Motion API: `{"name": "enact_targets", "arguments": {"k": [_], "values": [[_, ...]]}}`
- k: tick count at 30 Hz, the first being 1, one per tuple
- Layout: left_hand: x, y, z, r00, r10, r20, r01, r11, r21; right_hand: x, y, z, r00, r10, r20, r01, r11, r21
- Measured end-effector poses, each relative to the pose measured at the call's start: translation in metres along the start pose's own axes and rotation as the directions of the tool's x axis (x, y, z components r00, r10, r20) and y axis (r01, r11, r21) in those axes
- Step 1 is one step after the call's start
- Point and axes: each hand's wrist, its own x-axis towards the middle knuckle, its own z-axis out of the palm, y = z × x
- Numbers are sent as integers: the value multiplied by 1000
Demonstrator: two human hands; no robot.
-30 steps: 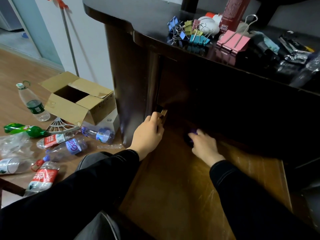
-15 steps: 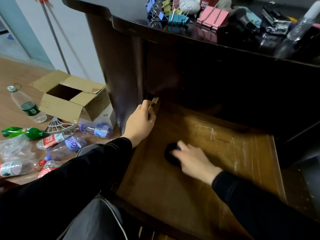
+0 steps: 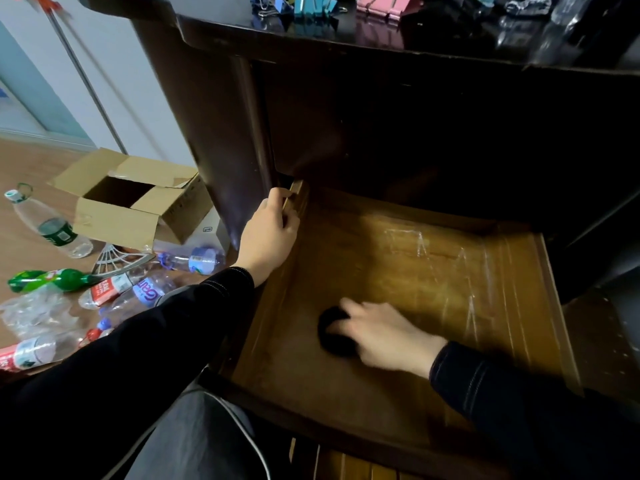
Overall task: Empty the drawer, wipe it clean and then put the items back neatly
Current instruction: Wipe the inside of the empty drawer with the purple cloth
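Inside drawer (image 3: 433,278), right hand (image 3: 388,336) over dark cloth (image 3: 330,341)

Black cloth (image 3: 334,336), scratched brown wooden drawer (image 3: 398,271), black sleeves (image 3: 194,306).

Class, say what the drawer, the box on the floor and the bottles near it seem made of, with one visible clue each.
Drawer: wood, probably varnished; brown grain lines and a scuffed sheen.
Box: cardboard, matt tan, with folded flaps.
Bottles: thin clear plastic, apparently; see-through, some crumpled, with printed labels.
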Motion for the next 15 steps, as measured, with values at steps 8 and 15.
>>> {"name": "enact_targets", "arguments": {"k": [8,15], "values": [[-2,3,0,1000,-14,4,14,1000,-15,7,21,-27,967,231,-106,-232,973,9],[-3,4,-1,1000,-25,16,26,999,-26,-4,-11,-4,990,-115,82,110,992,57]]}}
